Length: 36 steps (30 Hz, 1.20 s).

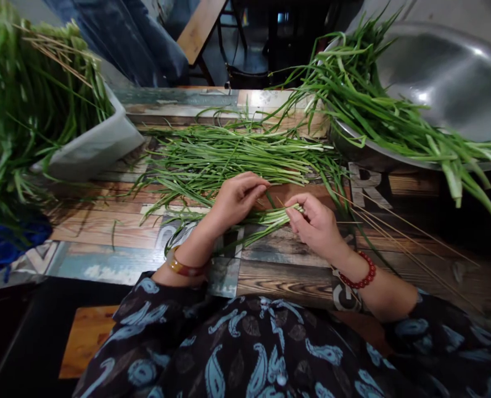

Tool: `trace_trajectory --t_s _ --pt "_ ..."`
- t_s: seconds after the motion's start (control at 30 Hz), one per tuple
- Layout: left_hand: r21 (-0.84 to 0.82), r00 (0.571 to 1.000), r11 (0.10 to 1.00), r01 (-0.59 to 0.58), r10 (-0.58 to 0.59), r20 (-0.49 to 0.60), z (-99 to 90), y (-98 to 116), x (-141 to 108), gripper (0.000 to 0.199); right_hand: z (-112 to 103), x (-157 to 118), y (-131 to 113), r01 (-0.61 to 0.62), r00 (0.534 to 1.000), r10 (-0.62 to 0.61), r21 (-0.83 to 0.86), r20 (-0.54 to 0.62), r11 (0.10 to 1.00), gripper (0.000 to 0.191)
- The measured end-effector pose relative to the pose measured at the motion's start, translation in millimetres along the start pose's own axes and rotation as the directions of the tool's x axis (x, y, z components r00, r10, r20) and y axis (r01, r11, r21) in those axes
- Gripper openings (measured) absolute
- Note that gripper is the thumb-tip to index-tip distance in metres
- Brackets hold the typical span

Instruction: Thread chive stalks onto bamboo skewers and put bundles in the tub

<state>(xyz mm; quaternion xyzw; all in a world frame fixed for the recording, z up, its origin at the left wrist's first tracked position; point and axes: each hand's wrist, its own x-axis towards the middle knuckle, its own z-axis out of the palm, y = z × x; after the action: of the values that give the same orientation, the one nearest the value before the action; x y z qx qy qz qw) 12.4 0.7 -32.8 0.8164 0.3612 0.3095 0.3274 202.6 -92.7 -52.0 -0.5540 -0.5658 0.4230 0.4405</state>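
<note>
stalks [273, 218] in right hand [315, 224]; left hand [240, 200] near

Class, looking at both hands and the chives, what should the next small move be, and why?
Probably wind the thin tan strand around the small chive bunch: the right hand pinches its pale ends, the left hand is close by, and the strand shows between them.

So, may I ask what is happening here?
One person is handling a small bunch of long green stalks. The right hand pinches the bunch near its pale ends; the left hand is over it, its exact grip unclear. Beyond lies a larger pile, between a white bin and a metal bowl, both holding more.
</note>
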Motion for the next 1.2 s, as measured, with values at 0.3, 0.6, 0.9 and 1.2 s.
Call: trace_trajectory --t_s 0.3,0.6,0.9,1.2 --pt "0.473 0.988 0.869 -0.146 0.11 0.105 11.3 -16 9 0.019 2 2 0 0.041 0.999 -0.042 -0.045 -0.021 0.998 0.018" --pt "0.596 0.994 0.796 -0.108 0.068 0.091 12.7 -12 12 0.018 2 2 -1 0.038 0.999 -0.041 -0.074 -0.034 0.997 0.017" --pt "-0.26 0.991 0.965 0.033 -0.065 -0.114 3.5 12 1 0.018 0 0 2 0.061 0.997 -0.063 -0.032 -0.047 0.998 0.017" --pt "-0.398 0.975 0.89 0.222 -0.21 0.075 12.2 13 -4 0.023 -3 -5 0 0.084 0.994 -0.089 -0.089 -0.058 0.993 0.018"
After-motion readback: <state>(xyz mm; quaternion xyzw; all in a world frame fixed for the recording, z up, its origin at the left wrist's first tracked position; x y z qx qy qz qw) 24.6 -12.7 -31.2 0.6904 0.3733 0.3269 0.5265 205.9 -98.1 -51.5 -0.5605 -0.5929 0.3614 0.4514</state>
